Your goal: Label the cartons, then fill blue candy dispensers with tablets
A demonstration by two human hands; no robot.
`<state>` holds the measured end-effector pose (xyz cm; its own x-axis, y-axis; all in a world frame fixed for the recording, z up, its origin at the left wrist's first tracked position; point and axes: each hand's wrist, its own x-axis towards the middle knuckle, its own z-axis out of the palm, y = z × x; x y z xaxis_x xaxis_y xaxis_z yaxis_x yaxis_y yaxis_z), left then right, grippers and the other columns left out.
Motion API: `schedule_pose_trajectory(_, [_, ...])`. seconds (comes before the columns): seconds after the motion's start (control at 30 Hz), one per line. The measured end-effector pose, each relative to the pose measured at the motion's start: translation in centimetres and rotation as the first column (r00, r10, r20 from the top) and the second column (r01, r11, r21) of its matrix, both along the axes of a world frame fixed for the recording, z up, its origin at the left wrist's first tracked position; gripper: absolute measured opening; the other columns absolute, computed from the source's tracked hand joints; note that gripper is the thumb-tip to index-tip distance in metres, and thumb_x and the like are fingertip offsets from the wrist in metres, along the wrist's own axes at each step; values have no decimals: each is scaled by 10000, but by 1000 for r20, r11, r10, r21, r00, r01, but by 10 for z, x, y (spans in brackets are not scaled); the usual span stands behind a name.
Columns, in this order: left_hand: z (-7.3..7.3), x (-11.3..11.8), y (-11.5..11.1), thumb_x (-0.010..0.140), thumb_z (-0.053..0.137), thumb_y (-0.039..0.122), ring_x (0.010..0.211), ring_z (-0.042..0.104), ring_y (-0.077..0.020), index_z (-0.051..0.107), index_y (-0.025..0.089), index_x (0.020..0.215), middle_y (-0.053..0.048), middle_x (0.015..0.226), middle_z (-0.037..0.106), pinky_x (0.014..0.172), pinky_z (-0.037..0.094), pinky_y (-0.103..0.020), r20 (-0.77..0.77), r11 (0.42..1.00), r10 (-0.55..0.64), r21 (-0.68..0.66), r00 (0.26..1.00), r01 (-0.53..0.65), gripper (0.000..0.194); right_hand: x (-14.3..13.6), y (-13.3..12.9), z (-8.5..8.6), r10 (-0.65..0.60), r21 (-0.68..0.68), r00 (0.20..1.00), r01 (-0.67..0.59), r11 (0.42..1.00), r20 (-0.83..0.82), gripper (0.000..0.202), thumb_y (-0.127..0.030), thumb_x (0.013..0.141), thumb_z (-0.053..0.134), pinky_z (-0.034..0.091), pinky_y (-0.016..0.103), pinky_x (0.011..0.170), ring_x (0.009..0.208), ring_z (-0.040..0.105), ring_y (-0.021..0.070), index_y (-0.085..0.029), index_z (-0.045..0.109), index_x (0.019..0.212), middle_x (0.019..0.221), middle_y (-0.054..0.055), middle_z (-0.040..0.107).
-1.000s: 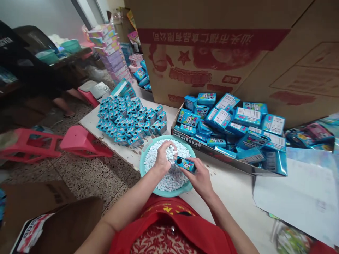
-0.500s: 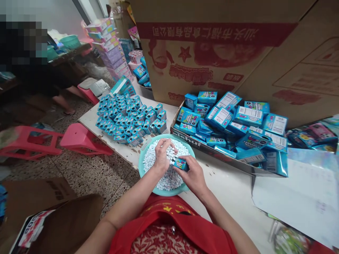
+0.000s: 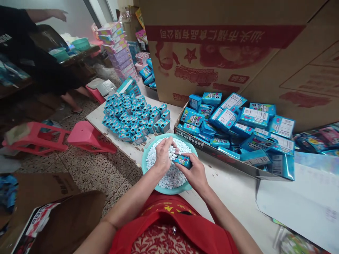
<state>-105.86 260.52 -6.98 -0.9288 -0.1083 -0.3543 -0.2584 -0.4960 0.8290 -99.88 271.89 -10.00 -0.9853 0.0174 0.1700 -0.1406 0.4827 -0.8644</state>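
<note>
A light green bowl (image 3: 145, 165) full of small white candies (image 3: 173, 178) stands at the table's near edge. Over it my left hand (image 3: 163, 154) is curled around several white candies, right beside the end of a small blue box. My right hand (image 3: 196, 172) grips that blue box (image 3: 182, 161), which lies sideways between thumb and fingers. Behind the bowl, to the left, many small blue boxes (image 3: 132, 114) stand close together with dark round openings on top. At the right, a cardboard tray (image 3: 212, 150) is heaped with larger blue packs (image 3: 254, 117).
A large brown carton (image 3: 227, 46) rises behind the tray. White sheets (image 3: 299, 197) lie on the table (image 3: 230, 190) at the right. Pink stools (image 3: 84, 135) and an open carton (image 3: 66, 222) are on the left. A person in dark clothes (image 3: 31, 53) stands at the far left.
The view has shifted, so the scene sits further right. My hands stay together over the bowl, with the box now lying against the left hand's fingers. The person's outstretched arm now shows.
</note>
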Motion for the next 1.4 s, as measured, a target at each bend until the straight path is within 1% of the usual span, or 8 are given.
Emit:
schedule_pose_trajectory(0.17, [4,2,-1,715,656,435,449,537,-106,546,147,673,40,446,511,520,434,-225,-55,998,22,-59,998,-25,312,1,-4,3,-5,-29,1000,5,1000,1,303,-369,739,691,469,355,781,899,606,234,-214,590,979,929,52,642])
schedule_pose_trajectory(0.53, [8,-1,-12,748,625,404,449,507,-86,565,155,691,39,467,516,517,405,-212,-133,989,24,-143,991,-44,262,-8,-18,4,19,-77,1000,-20,997,-18,301,-339,728,710,461,364,798,909,594,234,-220,593,978,939,51,640])
schedule_pose_trajectory(0.83, [12,-9,-11,758,600,435,425,510,-87,560,160,744,35,510,540,471,401,-207,-123,994,-43,-109,991,30,279,-12,-20,6,5,-115,1000,-7,993,-17,298,-329,730,703,474,356,799,907,609,226,-222,612,993,945,47,655])
schedule_pose_trajectory(1.2, [19,-1,-5,744,591,503,518,588,-139,576,173,805,-1,557,592,578,475,-267,-173,990,-128,-82,977,116,336,-7,-11,11,-21,-161,1000,18,987,-17,305,-353,743,698,476,369,832,931,609,225,-226,603,1003,972,53,653])
schedule_pose_trajectory(1.27, [12,-8,-13,773,541,532,592,615,-160,582,177,818,-20,600,613,652,494,-301,-223,992,-79,-111,972,55,361,-3,-4,11,-36,-156,999,31,987,-35,313,-354,741,705,480,360,825,926,610,219,-229,605,1009,979,53,649])
schedule_pose_trajectory(1.33, [-9,-20,-23,807,474,551,700,629,-179,595,186,821,-38,689,634,723,492,-325,-248,961,-39,-275,968,-32,385,2,6,8,-69,-142,997,63,988,-40,302,-358,738,708,485,353,811,914,611,215,-230,611,994,967,51,646])
schedule_pose_trajectory(1.37, [-23,-25,-28,818,458,544,763,624,-185,609,191,811,-46,745,644,756,482,-327,-248,906,-60,-420,967,-51,384,4,10,6,-84,-136,996,78,988,-38,297,-362,739,706,488,353,805,910,611,215,-229,615,989,963,52,645])
schedule_pose_trajectory(1.4, [-39,-28,-31,820,469,521,831,612,-192,625,193,786,-56,805,652,805,463,-329,-222,797,-155,-603,963,-11,365,5,15,4,-92,-131,995,87,988,-34,294,-365,739,703,490,354,798,906,611,216,-228,618,985,959,53,643])
